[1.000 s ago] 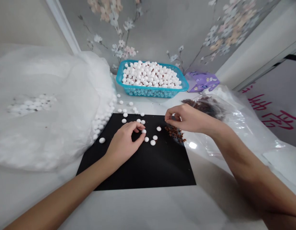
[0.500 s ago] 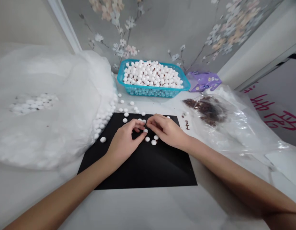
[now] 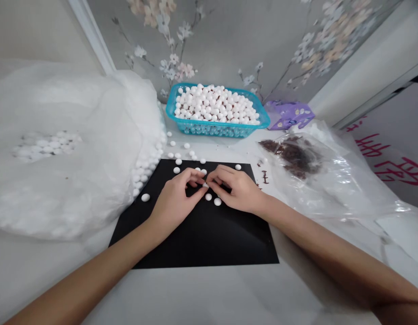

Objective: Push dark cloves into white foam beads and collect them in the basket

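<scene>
Now right hand (image 3: 241, 193) against left hand (image 3: 177, 201), closer.

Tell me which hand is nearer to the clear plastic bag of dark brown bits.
Right. The right hand rests on the black mat, just left of the clear plastic bag of dark brown bits. The left hand lies further left, beyond the right one.

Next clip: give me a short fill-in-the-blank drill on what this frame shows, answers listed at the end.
1. Both hands, left hand and right hand, meet over a small white bead above the ____ mat.
2. The basket heaped with white beads is ____ in colour.
3. The brown pieces lie inside a clear ____ bag on the person's right.

Missing words: black; blue; plastic
</scene>
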### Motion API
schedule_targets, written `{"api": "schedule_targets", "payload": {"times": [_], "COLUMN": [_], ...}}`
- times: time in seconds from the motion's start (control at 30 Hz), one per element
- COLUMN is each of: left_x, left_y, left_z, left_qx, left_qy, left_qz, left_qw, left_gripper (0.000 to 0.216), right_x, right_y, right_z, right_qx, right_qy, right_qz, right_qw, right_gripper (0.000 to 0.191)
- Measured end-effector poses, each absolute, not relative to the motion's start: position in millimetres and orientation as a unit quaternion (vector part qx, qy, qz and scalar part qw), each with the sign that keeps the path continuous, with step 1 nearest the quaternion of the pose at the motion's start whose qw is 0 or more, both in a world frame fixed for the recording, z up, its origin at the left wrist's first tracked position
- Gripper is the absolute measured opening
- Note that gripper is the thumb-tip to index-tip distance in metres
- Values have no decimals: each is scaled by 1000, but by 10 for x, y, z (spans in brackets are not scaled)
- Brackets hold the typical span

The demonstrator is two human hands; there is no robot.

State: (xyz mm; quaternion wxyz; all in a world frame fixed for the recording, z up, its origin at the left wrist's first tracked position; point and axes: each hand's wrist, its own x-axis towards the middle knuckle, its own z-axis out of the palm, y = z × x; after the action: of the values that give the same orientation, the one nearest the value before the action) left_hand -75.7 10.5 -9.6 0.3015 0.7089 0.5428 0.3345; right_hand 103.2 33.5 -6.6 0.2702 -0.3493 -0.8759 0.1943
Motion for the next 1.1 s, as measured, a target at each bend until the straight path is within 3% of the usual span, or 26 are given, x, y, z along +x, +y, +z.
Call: {"api": "schedule_targets", "payload": {"times": [0.43,1.1], "left_x": [-746,-745], "left_y": [104,116], "left_z": [-73,-88], "left_qx": [715,712], "left_qy": [547,544], "left_qz": [322,333], "left_qw": [293,294], "left_gripper": [13,12], "right_x": [1063,1050], "right_y": [341,346], "right_z": [-135,-146], "right_qx": [-289,-322], "right_qy": [-894,-865], "right_qz": [164,224], "right_qw": [302,312], "right_gripper": [14,11]}}
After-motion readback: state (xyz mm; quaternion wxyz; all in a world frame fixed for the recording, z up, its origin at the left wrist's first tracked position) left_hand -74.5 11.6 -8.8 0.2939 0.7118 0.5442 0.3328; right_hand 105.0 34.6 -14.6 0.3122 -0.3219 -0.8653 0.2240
